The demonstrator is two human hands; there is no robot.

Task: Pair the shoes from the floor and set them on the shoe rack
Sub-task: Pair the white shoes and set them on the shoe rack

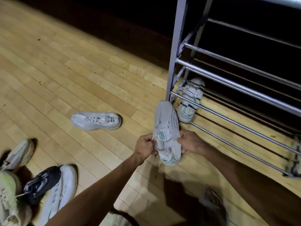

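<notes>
A white sneaker with green trim [167, 126] is held above the floor, toe pointing at the rack's left post. My left hand [145, 146] pinches its left side near the tongue. My right hand [191, 142] grips its right side. A matching white and green sneaker [190, 100] sits on the lowest bars of the metal shoe rack [228, 75]. Another white sneaker [96, 120] lies alone on the wooden floor to the left.
Several shoes are heaped at the lower left, among them a black and white one [48, 185] and a pale yellowish one [8, 198]. A further shoe [295, 159] rests on the rack's bottom tier at the right edge. Behind the rack is dark.
</notes>
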